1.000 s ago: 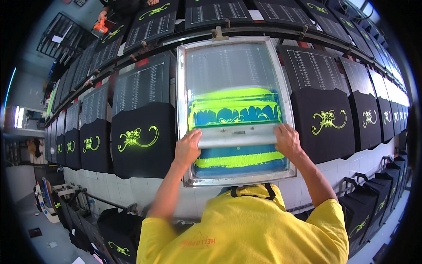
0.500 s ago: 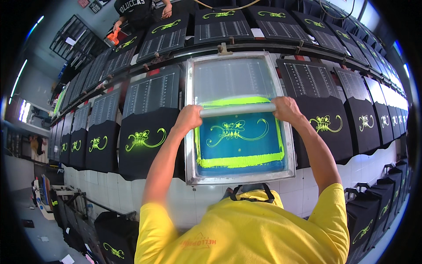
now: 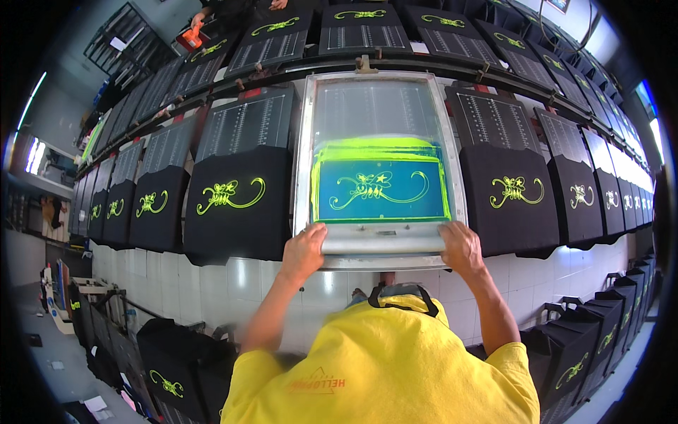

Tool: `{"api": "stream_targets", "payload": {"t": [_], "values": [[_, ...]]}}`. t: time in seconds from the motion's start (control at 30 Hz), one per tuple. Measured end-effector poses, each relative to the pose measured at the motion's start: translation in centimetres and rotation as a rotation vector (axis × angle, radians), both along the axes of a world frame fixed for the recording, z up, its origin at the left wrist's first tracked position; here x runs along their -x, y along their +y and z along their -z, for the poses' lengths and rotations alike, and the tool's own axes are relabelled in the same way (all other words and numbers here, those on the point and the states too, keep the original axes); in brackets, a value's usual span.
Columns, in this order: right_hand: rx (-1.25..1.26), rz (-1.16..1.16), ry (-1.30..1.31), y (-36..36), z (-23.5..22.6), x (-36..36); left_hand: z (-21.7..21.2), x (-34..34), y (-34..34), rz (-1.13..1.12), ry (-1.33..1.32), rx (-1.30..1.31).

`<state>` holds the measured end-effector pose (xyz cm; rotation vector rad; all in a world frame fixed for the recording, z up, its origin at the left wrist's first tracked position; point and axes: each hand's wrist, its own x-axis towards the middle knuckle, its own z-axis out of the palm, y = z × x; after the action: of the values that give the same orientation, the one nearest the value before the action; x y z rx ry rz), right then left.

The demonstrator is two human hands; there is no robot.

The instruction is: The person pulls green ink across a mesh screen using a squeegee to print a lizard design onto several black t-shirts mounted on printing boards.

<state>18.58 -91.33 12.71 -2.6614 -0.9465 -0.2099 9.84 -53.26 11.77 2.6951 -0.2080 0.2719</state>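
Note:
A metal-framed printing screen (image 3: 302, 155) lies in front of me, with a blue stencil (image 3: 332, 177) showing a curling design. At the screen's near end, a long pale squeegee (image 3: 385, 242) spans almost its full width. My left hand (image 3: 305, 249) is closed round the squeegee's left end, and my right hand (image 3: 461, 247) grips its right end. Thick neon yellow-green ink (image 3: 374, 147) lies in a band beyond the stencil, and thin lines of it edge the blue area. Whatever ink sits under the squeegee is hidden.
Black shirts on boards flank the screen, one on the left (image 3: 226, 230) and one on the right (image 3: 512, 219), both bearing neon designs. A metal rail (image 3: 282, 74) runs behind. Across it, a person's hand holds an orange tool (image 3: 189, 39). More shirts hang behind me.
Both hands have drawn the squeegee toward me, from beyond the stencil to the screen's near end. The near ink band is no longer visible, while the far one looks broader.

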Motion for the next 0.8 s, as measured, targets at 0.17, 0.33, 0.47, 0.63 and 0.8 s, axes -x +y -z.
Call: {"api": "stream_targets", "payload": {"t": [0.17, 0.33, 0.47, 0.63, 0.8], "values": [[0.062, 0.019, 0.018, -0.4, 1.9, 3.6, 2.5, 3.0, -1.0, 0.015, 0.014, -0.014], [0.142, 0.033, 0.136, -0.3, 1.7, 5.3, 2.9, 4.3, -1.3, 0.065, 0.095, -0.104], [0.157, 0.034, 0.139, -0.2, 2.6, 6.2, 3.7, 5.7, -2.0, 0.028, 0.117, -0.172], [-0.157, 0.029, 0.233, -1.3, 1.1, 5.0, -0.6, 4.9, -2.5, 0.070, 0.220, -0.061], [-0.437, 0.419, 0.097, -3.5, 3.2, 1.1, 3.0, 3.6, 1.3, -0.247, 0.001, 0.200]]}}
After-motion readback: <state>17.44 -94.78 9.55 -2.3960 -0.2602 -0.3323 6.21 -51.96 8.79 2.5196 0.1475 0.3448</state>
